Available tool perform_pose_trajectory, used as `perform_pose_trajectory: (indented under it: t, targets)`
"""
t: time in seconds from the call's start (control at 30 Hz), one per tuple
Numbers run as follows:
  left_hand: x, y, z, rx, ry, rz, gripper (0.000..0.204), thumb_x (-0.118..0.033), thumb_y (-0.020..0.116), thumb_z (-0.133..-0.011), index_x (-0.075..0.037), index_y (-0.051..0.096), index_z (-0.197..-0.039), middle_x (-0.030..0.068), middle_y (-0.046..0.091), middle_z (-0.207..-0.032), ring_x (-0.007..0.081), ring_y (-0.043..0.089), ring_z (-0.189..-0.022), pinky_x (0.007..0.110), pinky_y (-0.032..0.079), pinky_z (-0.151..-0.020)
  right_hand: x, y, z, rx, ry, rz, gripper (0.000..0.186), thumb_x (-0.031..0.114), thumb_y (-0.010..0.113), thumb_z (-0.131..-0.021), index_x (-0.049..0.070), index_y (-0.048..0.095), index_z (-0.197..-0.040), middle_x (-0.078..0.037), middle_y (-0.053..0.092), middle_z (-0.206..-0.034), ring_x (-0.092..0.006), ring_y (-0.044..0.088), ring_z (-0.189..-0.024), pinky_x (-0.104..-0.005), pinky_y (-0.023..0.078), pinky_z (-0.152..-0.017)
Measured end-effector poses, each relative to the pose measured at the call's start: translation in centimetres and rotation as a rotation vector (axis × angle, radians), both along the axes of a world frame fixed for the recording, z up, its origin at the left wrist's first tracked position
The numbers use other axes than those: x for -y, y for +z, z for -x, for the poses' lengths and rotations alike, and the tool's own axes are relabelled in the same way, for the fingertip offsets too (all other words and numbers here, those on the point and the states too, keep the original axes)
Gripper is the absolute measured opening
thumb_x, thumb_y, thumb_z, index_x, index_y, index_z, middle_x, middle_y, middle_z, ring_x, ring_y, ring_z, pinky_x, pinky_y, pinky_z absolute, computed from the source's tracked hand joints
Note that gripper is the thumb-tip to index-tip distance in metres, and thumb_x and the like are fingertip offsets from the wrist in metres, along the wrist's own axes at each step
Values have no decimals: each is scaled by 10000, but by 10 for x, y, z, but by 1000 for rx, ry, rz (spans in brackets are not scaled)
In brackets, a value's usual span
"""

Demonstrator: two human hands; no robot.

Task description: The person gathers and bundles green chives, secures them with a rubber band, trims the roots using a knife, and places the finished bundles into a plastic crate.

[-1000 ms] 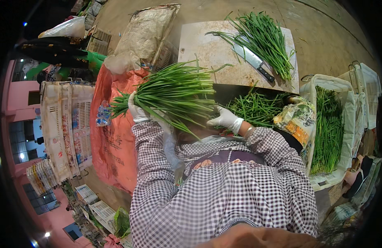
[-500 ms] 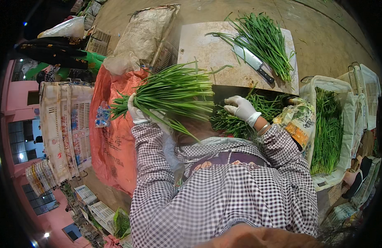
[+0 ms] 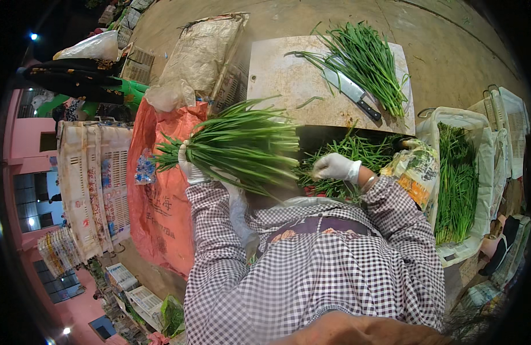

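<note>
My gloved left hand (image 3: pixel 189 167) is closed around the narrow end of a bunch of garlic chives (image 3: pixel 237 144). The bunch is held sideways, its loose blades fanning to the right and slightly blurred. My gloved right hand (image 3: pixel 336 168) is to the right of those blade tips, fingers curled together over a heap of loose green blades (image 3: pixel 357 146). Whether anything is pinched in it is hidden. Beyond, on a pale board (image 3: pixel 277 75), lie another bunch of chives (image 3: pixel 372 66) and a black-handled knife (image 3: pixel 353 92), its blade partly under the leaves.
A white crate (image 3: pixel 481 190) packed with chives (image 3: pixel 454 184) stands at right. On the left are a red plastic sack (image 3: pixel 162 213) and a stack of pale crates (image 3: pixel 81 184). A covered stack (image 3: pixel 205 54) stands at the back left. A printed bag (image 3: pixel 415 164) hangs beside my right forearm.
My right hand has drawn slightly nearer, its outstretched fingers now curled in. The bunch in my left hand has spread and swung a little nearer. A loose blade now shows separately on the board.
</note>
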State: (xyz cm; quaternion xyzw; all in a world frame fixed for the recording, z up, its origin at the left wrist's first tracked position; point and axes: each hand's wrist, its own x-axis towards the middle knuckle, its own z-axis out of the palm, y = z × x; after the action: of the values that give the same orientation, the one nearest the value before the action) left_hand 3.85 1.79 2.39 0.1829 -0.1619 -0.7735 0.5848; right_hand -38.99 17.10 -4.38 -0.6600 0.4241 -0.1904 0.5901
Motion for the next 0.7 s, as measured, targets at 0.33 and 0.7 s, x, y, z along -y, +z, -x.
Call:
perform_pose_trajectory:
  t: [0.33, 0.7]
  targets:
    - [1, 7, 15, 114, 53, 2, 241, -253, 493, -938, -100, 677, -970, 146, 711, -1005, 308, 694, -888, 519, 581, -783, 14, 83, -31, -106, -557, 745, 169, 262, 699, -801, 132, 685, -908, -71, 647, -844, -280, 630, -814, -406, 512, -685]
    - [-1, 15, 20, 139, -15, 61, 213, -246, 524, -941, -99, 673, -978, 109, 700, -1025, 282, 671, -940, 468, 564, -833, 15, 69, -70, -227, -24, 664, 169, 240, 599, -805, 102, 684, -759, -118, 646, -742, -331, 639, -691, -448, 518, -662]
